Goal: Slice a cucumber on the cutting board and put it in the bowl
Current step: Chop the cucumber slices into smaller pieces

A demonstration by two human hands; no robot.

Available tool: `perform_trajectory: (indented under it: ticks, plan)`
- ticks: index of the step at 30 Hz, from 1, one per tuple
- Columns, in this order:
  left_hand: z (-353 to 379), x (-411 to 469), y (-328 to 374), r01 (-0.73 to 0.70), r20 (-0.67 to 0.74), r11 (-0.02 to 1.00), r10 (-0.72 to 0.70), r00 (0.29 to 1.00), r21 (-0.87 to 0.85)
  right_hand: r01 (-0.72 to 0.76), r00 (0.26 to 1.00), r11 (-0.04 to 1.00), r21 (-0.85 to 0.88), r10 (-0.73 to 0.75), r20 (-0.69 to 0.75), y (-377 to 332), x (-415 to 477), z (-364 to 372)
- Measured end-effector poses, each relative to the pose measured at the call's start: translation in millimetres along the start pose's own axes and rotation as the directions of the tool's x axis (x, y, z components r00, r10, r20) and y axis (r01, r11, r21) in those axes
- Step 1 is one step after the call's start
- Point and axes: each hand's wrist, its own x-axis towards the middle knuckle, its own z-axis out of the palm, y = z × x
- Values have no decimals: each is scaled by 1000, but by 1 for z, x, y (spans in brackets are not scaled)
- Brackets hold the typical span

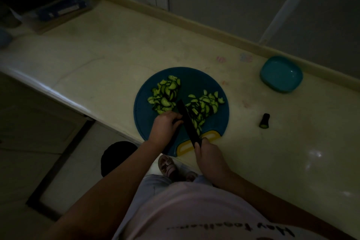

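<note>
On cutting board (194, 80), right hand (209, 155) around knife (188, 122), left hand (165, 125) around cucumber (178, 122); shirt (194, 210): "Hey".

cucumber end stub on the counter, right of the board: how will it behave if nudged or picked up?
The cucumber stub is short and round-bodied, so it would probably roll if pushed sideways, though the dim view doesn't settle whether it lies or stands. Its pale cut face likely makes it slippery there. It is small, so probably light and stiff.

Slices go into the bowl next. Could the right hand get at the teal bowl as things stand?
Probably yes: open cream countertop lies between the right hand and the teal rounded-square bowl, though that hand grips the black knife.
</note>
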Motion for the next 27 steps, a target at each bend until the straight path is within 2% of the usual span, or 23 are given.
perform_trajectory:
  ticks: [8,16,27]
  plan:
    - [-3,-4,1,-6,-24,999,5,1000,-45,1,999,1000,1,-1,-42,3,-2,2]
    - [2,-5,3,71,-73,993,-78,994,-94,-3,999,1000,0,3,-40,7,-2,-5]
    - [3,-2,3,51,-60,997,-54,997,-51,29,999,1000,-2,-29,-32,7,-5,-9]
